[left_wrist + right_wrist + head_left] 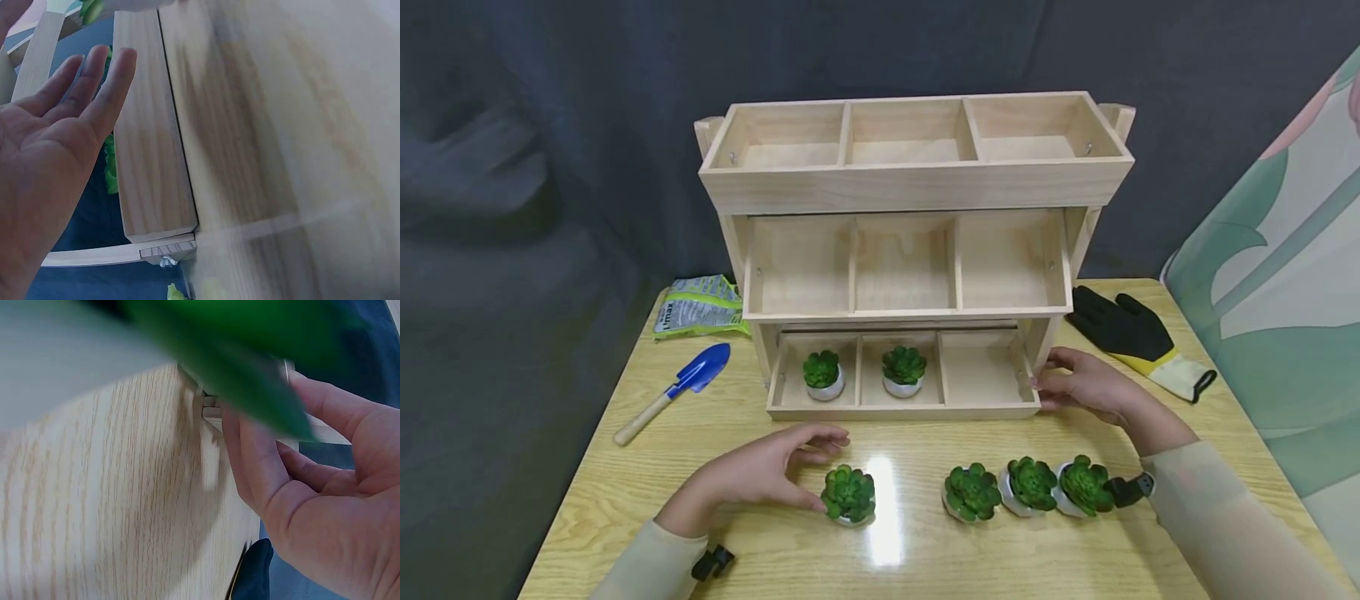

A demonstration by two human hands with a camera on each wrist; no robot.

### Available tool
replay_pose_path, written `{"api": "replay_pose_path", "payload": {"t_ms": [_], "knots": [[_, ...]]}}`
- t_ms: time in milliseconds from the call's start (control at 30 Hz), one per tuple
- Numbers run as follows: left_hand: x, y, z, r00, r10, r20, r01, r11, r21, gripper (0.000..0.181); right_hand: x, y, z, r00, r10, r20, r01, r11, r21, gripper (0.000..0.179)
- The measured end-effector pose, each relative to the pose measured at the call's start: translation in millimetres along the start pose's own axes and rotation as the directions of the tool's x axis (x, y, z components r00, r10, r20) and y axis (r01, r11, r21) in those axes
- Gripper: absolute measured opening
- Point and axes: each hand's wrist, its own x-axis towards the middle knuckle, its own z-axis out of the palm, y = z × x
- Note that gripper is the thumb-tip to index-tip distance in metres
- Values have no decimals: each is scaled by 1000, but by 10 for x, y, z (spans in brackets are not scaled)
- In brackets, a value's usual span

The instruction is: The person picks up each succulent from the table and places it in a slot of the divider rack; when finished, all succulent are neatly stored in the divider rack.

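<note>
A three-tier wooden plant stand [917, 187] stands on the table; two potted succulents, one on the left [822, 375] and one in the middle [903, 371], sit in its bottom tray [985, 410]. My left hand [767, 475] is beside another potted succulent [848, 493] on the tabletop, thumb tip at its left edge and fingers spread beyond it. The left wrist view shows those fingers [115, 94] extended. My right hand [1086, 385] holds the right end of the bottom tray by the stand's leg, thumb and fingers around the corner in the right wrist view.
Three potted succulents stand in a row, left [972, 492], middle [1028, 485] and right [1082, 485], near my right sleeve. At left lie a blue trowel [703, 367] and a green-and-grey packet [700, 307]. A black-and-yellow glove [1131, 333] lies at right.
</note>
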Motion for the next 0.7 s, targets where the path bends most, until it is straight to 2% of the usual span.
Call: {"api": "replay_pose_path", "payload": {"t_ms": [100,267,400,700], "knots": [[-5,-31,22,999,-29,31,29,1000,-1,91,4,2,-2,1000,2,3,-2,1000,2,79],[11,-36,83,998,-53,41,49,995,85,90,-2,-1,-4,1000,4,2,-4,1000,3,80],[43,-51,135,998,-50,40,44,990,136,88,-3,-3,-7,1000,2,-1,-2,1000,5,80],[91,-114,210,998,-53,31,48,987,151,78,-9,11,-5,1000,-18,1,18,1000,3,79]]}}
